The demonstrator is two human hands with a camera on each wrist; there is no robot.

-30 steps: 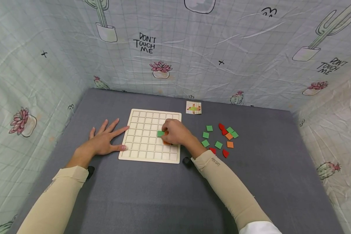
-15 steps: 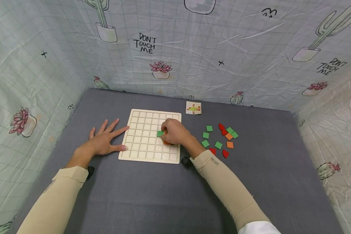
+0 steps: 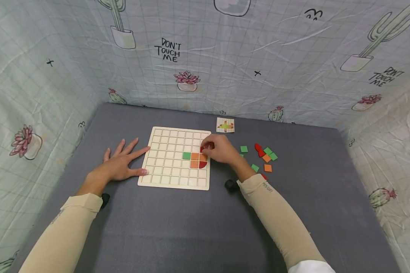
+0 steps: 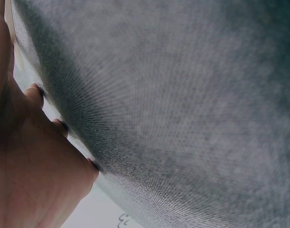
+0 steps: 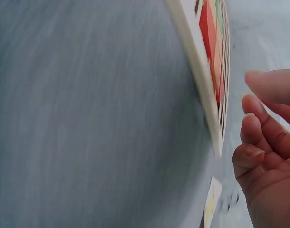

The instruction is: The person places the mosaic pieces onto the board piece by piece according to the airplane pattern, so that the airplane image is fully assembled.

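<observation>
Left hand: the left hand (image 3: pixel 121 165) lies flat on the grey desk (image 3: pixel 177 227), fingers straight and spread, holding nothing; forefinger and thumb tips touch the left edge of the grid board (image 3: pixel 167 176). In the left wrist view the palm (image 4: pixel 26 166) presses on the desk cloth.
Grid board: a pale wooden board of square cells, lying flat near the middle of the desk.
Placed tiles: a green square (image 3: pixel 186 155) sits in a cell right of the board's centre; just beside it to the right are orange squares (image 3: pixel 194 159), and a red rounded piece (image 3: pixel 202 164) fills the cell at their lower right.
Right hand: the right hand (image 3: pixel 222 149) hovers over the board's right edge, fingers curled, tips meeting at a small red piece (image 3: pixel 202 149) above the orange ones. It seems to pinch that piece, though the wrist view is blurred and shows only bent fingers (image 5: pixel 259 137) beside the board's edge.
Pattern card: a small picture card (image 3: pixel 225 124) lies beyond the board's far right corner.
Loose tiles: green, orange and red pieces (image 3: pixel 264 155) lie scattered on the desk right of the right hand.
</observation>
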